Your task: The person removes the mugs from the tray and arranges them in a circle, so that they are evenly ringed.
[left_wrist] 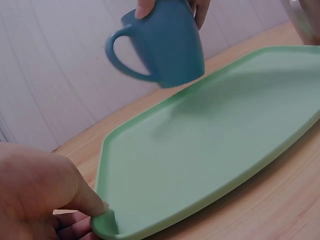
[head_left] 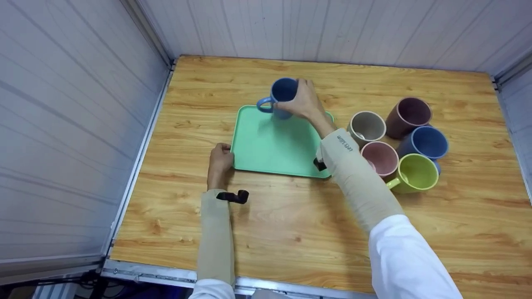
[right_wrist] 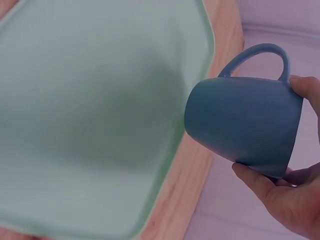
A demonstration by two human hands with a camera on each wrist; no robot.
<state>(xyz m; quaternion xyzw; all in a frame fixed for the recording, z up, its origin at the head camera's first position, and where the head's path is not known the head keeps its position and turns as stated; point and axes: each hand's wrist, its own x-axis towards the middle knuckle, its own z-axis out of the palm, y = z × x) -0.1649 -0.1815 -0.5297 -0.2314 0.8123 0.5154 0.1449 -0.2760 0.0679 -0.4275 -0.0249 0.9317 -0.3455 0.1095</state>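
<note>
A blue mug [head_left: 282, 99] is in my right hand [head_left: 305, 101], which grips it near the rim between thumb and fingers. In the left wrist view the mug [left_wrist: 167, 47] hangs above the far edge of a light green tray [left_wrist: 200, 150], apart from it, its handle pointing left. The tray [head_left: 274, 145] lies on the wooden table. My left hand [head_left: 220, 159] holds the tray's near left corner. In the left wrist view that thumb rests on the tray's rim, with the fingers partly hidden beside and below it.
Right of the tray several mugs stand grouped: a grey mug [head_left: 367, 126], a pink mug [head_left: 379, 158], a maroon mug [head_left: 409, 117], another blue mug [head_left: 426, 143] and a lime green mug [head_left: 415, 173]. White panels [head_left: 291, 29] wall in the wooden table [head_left: 174, 216] at the back and sides.
</note>
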